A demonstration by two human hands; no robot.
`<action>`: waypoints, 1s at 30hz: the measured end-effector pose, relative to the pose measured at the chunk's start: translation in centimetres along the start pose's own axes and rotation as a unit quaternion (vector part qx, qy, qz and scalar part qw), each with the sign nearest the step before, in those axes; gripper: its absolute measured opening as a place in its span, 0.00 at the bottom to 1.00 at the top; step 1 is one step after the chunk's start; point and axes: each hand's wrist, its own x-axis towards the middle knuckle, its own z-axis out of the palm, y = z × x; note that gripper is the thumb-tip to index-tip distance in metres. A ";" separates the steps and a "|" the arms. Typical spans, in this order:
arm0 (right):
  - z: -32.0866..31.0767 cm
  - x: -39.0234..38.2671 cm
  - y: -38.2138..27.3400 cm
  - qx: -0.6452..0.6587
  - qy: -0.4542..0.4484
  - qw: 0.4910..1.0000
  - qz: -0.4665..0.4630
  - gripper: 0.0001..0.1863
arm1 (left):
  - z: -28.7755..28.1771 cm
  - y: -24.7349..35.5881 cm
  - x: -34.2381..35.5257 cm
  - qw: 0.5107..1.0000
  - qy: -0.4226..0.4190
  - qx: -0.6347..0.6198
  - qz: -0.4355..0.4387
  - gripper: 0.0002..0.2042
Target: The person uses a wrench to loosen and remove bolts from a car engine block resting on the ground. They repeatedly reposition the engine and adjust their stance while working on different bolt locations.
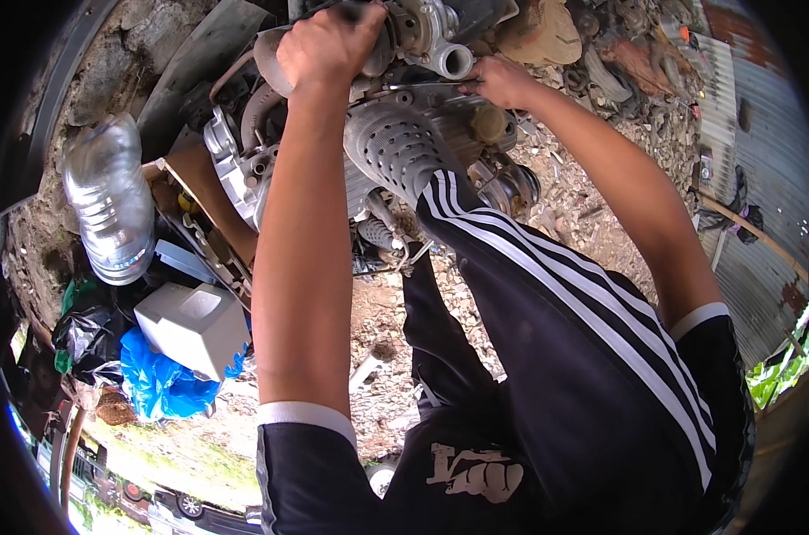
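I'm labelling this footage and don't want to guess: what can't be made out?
In the head view:
What lies under the left hand: the hand itself covers it.
The right end of the thin metal rod: the right hand hides it.
The upper part of the engine: cut off by the top edge.
What the blue plastic wraps, if anything: it is opaque.

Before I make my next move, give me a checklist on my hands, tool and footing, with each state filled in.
1. Right hand gripping the thin metal rod: ok.
2. Rod's far end seated: cannot tell, unclear among the parts.
3. Left hand up at the machinery: ok; its exact grip, cannot tell.
4. Gloves on: not ok, both hands bare.
5. Raised shoe firmly braced: cannot tell, sole hidden.
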 end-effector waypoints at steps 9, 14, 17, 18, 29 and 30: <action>-1.7 -7.0 -13.5 -0.141 0.081 0.983 -0.089 0.11 | 0.0 0.3 0.1 0.999 0.015 0.022 -0.030 0.40; -2.1 -6.3 -11.5 -0.218 0.118 0.961 -0.121 0.10 | 0.1 0.1 -0.2 0.999 0.042 -0.001 -0.001 0.42; -1.5 -6.3 -8.0 -0.142 0.130 0.980 -0.044 0.16 | -0.3 -0.3 -0.2 0.999 0.022 0.016 -0.023 0.42; -1.0 -6.5 -6.5 -0.108 0.155 0.981 -0.040 0.17 | -0.3 -0.3 -0.2 1.000 0.021 0.015 -0.018 0.42; 3.1 -3.0 0.8 0.086 0.177 0.980 -0.033 0.21 | -0.4 0.7 -0.8 0.999 0.042 -0.015 -0.011 0.39; 3.1 -2.6 1.0 0.083 0.167 0.982 -0.034 0.21 | -0.4 0.7 -0.8 0.999 0.041 -0.015 -0.017 0.39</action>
